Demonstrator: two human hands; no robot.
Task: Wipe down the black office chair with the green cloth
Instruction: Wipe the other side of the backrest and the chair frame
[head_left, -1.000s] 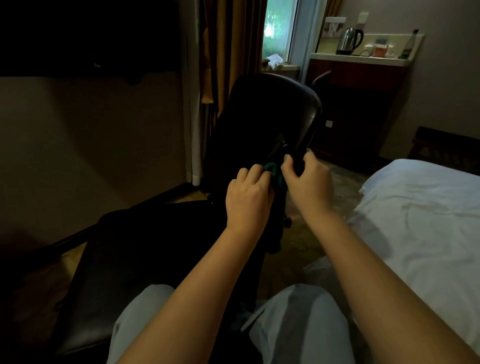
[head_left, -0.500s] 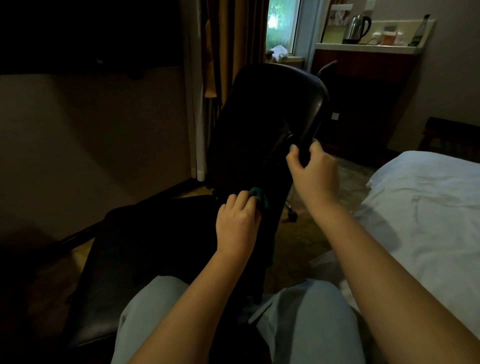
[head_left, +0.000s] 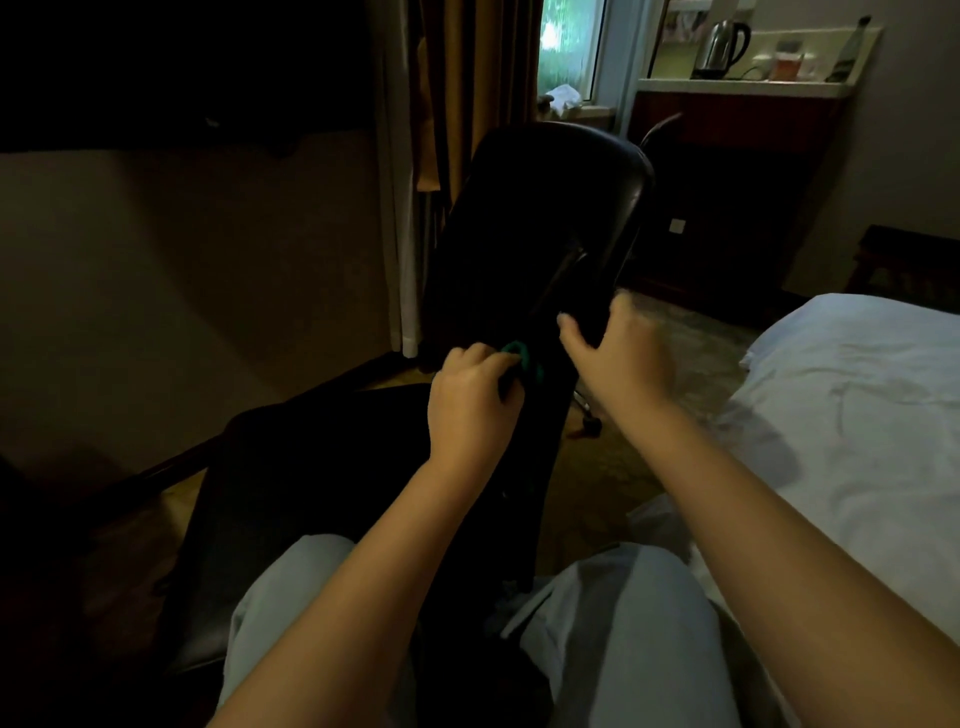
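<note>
From the head camera I see the black office chair straight ahead, its back tilted and its seat low to the left of my knees. My left hand is against the lower part of the chair's back, its grip curled round the green cloth. Only a small bunched fold of the cloth shows past the fingers, and it touches the dark upholstery. My right hand is just to the right of the cloth, at the right edge of the chair's back. Its grip is on that edge, with the thumb on the near face and the fingers wrapped behind, slightly blurred. Right of the chair lies a white bed. Beyond the chair a kettle stands on a table, and a window is just left of that.
</note>
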